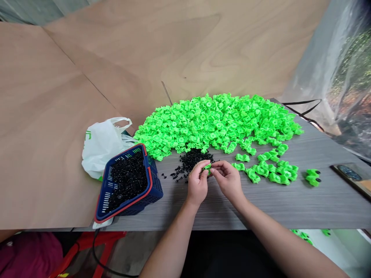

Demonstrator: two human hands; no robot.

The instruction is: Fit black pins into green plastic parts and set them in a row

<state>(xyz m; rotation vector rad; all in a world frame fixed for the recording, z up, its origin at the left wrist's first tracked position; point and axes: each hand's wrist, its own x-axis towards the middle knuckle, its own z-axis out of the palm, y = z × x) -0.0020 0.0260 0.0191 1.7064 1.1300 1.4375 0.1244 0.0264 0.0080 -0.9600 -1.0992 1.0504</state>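
My left hand pinches a small green plastic toy car body between thumb and fingers, just above the table. Against the right end of that piece, my right hand has its thumb and fingertips pressed together; whatever sits between them is too small to make out. Behind my hands lies a loose heap of black wheel axles, short pins with round ends. A large mound of the same green toy car bodies rises beyond it.
Left of my hands, a blue basket with a red rim holds many black axles. Beside it stands a white plastic bag. Loose green bodies lie to the right, then pieces with black wheels and a phone. A wooden panel stands behind.
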